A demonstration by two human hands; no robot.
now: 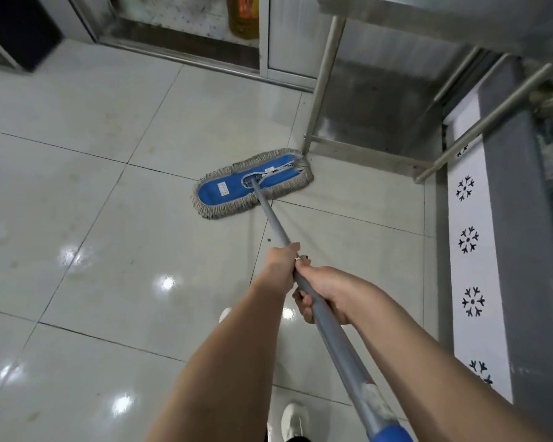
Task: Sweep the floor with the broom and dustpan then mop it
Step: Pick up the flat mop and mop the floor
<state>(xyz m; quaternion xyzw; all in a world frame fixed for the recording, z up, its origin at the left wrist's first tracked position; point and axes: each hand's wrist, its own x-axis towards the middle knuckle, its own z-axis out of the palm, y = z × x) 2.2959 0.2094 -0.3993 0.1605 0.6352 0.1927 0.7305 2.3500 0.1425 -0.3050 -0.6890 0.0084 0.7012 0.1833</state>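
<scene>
A flat blue mop head with a beige fringe lies on the glossy pale tiled floor, its right end close to a metal table leg. Its grey handle runs back toward me, ending in a blue grip at the bottom edge. My left hand grips the handle farther down the shaft. My right hand grips it just behind, fingers curled round the pole. No broom or dustpan is in view.
A steel table frame with a low crossbar stands at the right, above darker floor. A white wall strip with dark snowflake patterns runs along the right. A door frame and an orange-yellow bottle are at the back. My white shoe shows below.
</scene>
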